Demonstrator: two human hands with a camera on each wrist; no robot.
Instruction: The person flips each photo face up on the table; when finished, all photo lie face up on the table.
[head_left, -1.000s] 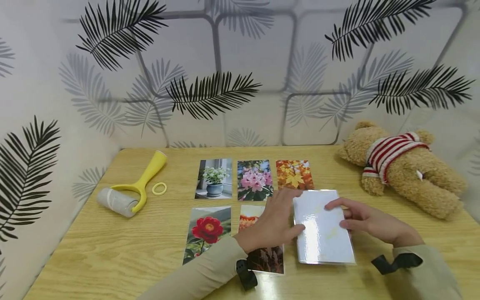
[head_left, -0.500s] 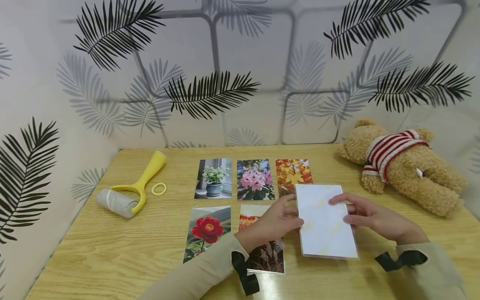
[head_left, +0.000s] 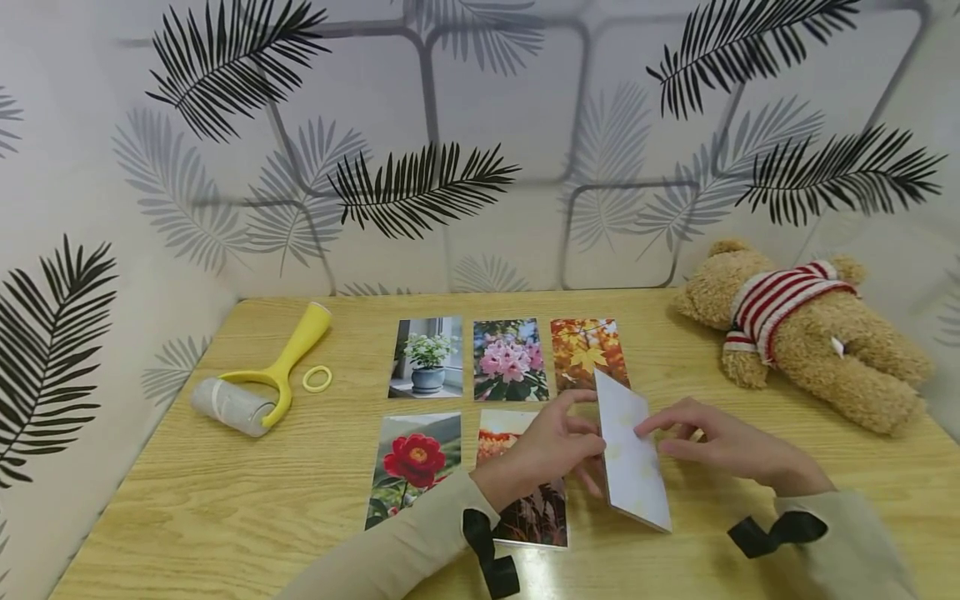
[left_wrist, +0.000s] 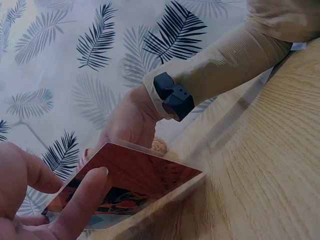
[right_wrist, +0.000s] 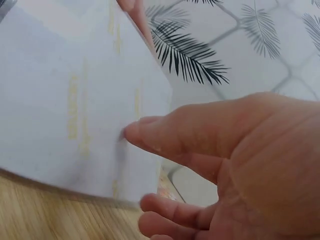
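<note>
My left hand (head_left: 551, 446) holds a photo card (head_left: 633, 454) by its left edge, thumb on the white back and fingers behind. The card stands tilted above the table, white back facing right; whether it is one card or a stack I cannot tell. Its reddish picture side (left_wrist: 145, 182) shows in the left wrist view, partly hidden by fingers. My right hand (head_left: 738, 442) is at the card's right, a fingertip touching the white back (right_wrist: 75, 100) and the other fingers loosely bent. Under my left forearm lies a grass photo (head_left: 536, 517), partly covered.
Behind lie a potted plant photo (head_left: 427, 358), a pink flower photo (head_left: 512, 360) and an autumn leaf photo (head_left: 588, 346). A red flower photo (head_left: 415, 458) is nearer. At left are a yellow-handled lint roller (head_left: 281, 367) and a yellow ring (head_left: 317, 379); a teddy bear (head_left: 802, 333) lies at right.
The card has been lifted from lying nearly flat and turned, so its right side swings leftward and its back looks narrower. My right fingers have eased off its right edge onto the back.
</note>
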